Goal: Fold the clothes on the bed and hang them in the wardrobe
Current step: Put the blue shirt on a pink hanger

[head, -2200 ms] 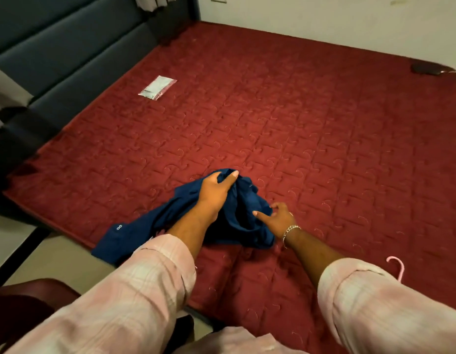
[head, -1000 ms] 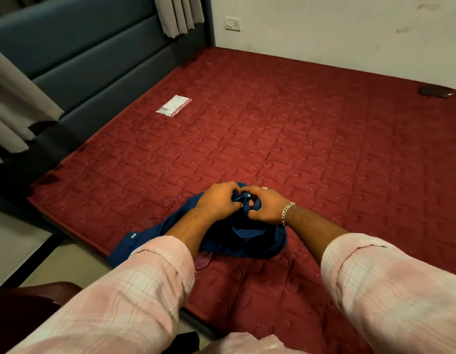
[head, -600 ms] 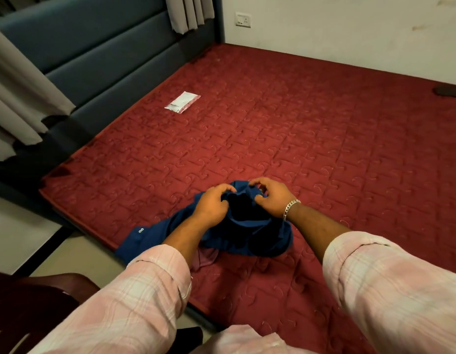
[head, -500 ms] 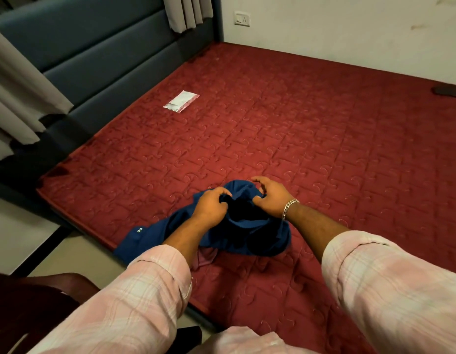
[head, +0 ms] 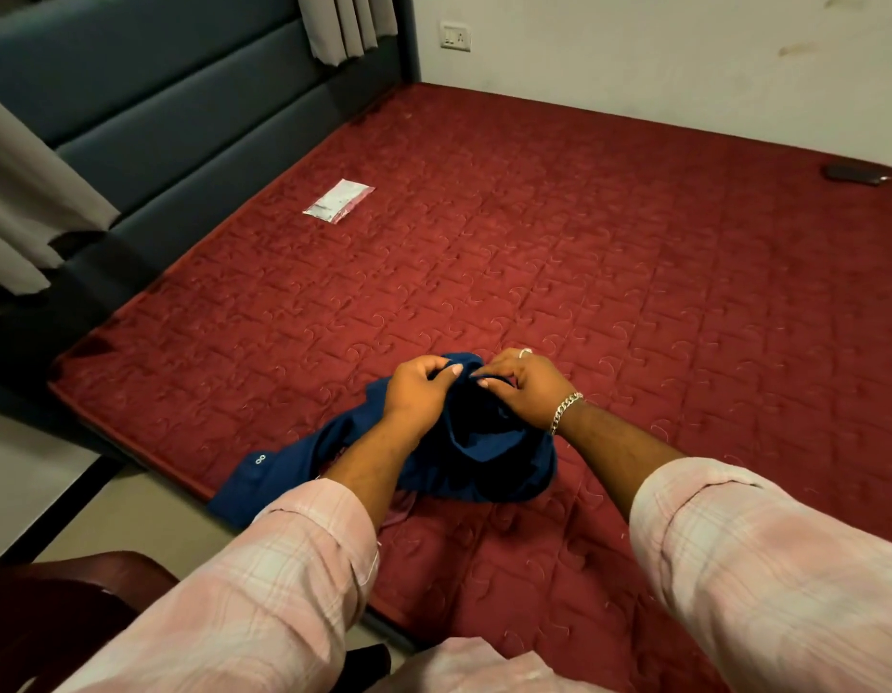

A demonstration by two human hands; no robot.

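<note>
Head view looks down on a red quilted bed (head: 609, 272). A crumpled blue shirt (head: 484, 457) lies near the bed's near edge, toward its near-left corner, with one cuffed sleeve (head: 248, 485) reaching over that edge. Both hands meet at the top of the bunched cloth: the left hand (head: 419, 387) grasps a fold with curled fingers, and the right hand (head: 526, 387), wearing a ring and a chain bracelet (head: 564, 410), pinches the fabric just beside it, fingertips almost touching the left's. Pink checked sleeves (head: 263, 582) cover both forearms. A small clear packet (head: 338, 201) lies well apart, near the bed's left edge by the blue padded headboard (head: 148, 107). A dark object (head: 854, 173) sits at the far-right corner.
</note>
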